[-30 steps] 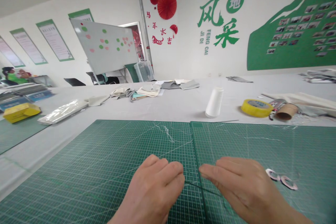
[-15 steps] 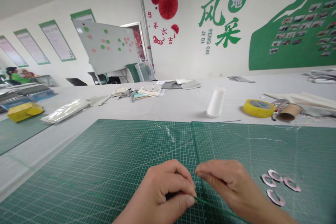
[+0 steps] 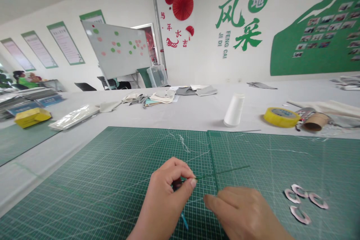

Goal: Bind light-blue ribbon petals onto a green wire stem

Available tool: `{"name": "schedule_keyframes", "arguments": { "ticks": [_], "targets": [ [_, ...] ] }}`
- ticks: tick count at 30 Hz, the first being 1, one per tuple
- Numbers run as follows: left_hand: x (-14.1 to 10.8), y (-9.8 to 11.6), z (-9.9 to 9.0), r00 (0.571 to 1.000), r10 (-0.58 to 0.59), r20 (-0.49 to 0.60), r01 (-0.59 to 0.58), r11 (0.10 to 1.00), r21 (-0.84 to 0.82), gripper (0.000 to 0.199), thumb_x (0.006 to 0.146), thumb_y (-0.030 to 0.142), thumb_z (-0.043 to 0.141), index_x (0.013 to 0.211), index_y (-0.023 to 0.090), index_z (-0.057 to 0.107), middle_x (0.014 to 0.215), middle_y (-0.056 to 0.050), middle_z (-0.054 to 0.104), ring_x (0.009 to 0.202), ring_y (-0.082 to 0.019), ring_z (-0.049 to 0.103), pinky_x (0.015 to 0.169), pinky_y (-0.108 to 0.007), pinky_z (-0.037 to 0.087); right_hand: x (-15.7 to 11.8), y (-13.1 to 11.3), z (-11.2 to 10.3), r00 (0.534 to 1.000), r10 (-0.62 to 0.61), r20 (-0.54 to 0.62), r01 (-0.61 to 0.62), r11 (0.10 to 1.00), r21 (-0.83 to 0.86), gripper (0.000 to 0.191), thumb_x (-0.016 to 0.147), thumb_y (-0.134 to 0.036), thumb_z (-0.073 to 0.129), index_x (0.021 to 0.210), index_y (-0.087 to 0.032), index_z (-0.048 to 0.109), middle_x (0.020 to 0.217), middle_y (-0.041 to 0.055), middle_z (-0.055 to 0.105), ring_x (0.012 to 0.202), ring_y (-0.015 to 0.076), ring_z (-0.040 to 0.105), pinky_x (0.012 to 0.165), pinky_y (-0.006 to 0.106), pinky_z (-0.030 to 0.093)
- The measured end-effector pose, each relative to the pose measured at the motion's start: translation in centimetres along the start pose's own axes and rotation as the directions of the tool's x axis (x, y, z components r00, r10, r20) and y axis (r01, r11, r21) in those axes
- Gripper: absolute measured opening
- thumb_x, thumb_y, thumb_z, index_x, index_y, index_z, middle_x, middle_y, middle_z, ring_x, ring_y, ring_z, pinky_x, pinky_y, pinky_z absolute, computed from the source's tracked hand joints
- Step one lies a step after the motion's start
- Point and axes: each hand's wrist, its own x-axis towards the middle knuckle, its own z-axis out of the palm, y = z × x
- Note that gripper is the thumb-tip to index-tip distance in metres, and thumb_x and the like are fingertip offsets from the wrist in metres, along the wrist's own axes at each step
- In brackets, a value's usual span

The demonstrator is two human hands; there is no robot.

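My left hand (image 3: 168,195) is closed, thumb against forefinger, over the green cutting mat (image 3: 118,165). From its pinch a thin green stem (image 3: 233,169) reaches out to the right above the mat. A small blue piece (image 3: 184,220) shows below the palm, and something dark is partly hidden inside the fingers. My right hand (image 3: 239,210) is just right of the left one, fingers bent together and slightly blurred; whatever it may hold is hidden. Several pink ring-like pieces with dark edges (image 3: 300,214) lie on the mat at the right.
Beyond the mat stand a white thread cone (image 3: 234,110), a yellow tape roll (image 3: 281,117) and a cardboard tube (image 3: 316,121). Loose white threads (image 3: 183,143) lie on the mat. Fabric scraps (image 3: 161,96), a plastic packet (image 3: 74,117) and a yellow box (image 3: 33,117) are farther left.
My left hand has moved up and left, and the green stem now points up to the right. My right hand has lowered, its fingers more curled. The blue piece has come into view.
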Motion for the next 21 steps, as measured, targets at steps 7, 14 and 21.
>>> {"name": "schedule_keyframes", "arguments": {
  "ticks": [7,14,21],
  "targets": [
    [-0.8,-0.1,0.5,0.992,0.122,-0.029,-0.115,0.975,0.189,0.018,0.083,0.008,0.053,0.073,0.019,0.064,0.082,-0.001,0.062,0.068,-0.012,0.058,0.058,-0.023,0.045,0.3,-0.4,-0.8,0.994,-0.096,-0.05,0.092,0.992,-0.083,0.038,0.099,-0.011,0.03,0.087,-0.018,0.066,0.053,-0.0017,0.057,0.043,0.0152,0.048,0.043,0.032,0.026],
    [-1.2,-0.4,0.7,0.927,0.369,0.068,-0.358,0.815,0.456,0.023,0.086,0.006,0.047,0.081,0.019,0.066,0.089,-0.003,0.064,0.066,-0.015,0.055,0.06,-0.029,0.043,0.8,-0.6,-3.2,0.992,-0.088,-0.085,0.077,0.989,-0.127,0.042,0.098,-0.007,0.03,0.084,-0.016,0.069,0.052,-0.0003,0.058,0.043,0.0144,0.05,0.043,0.031,0.029],
    [-0.7,0.0,0.0,0.848,0.46,0.263,-0.526,0.679,0.512,0.025,0.085,0.003,0.043,0.086,0.017,0.064,0.089,-0.003,0.066,0.064,-0.015,0.053,0.059,-0.03,0.036,1.2,0.8,-4.6,0.986,-0.03,-0.162,0.01,0.992,-0.122,0.04,0.096,-0.008,0.035,0.08,-0.017,0.07,0.051,-0.0004,0.056,0.044,0.0139,0.046,0.045,0.03,0.029]
  ]
}}
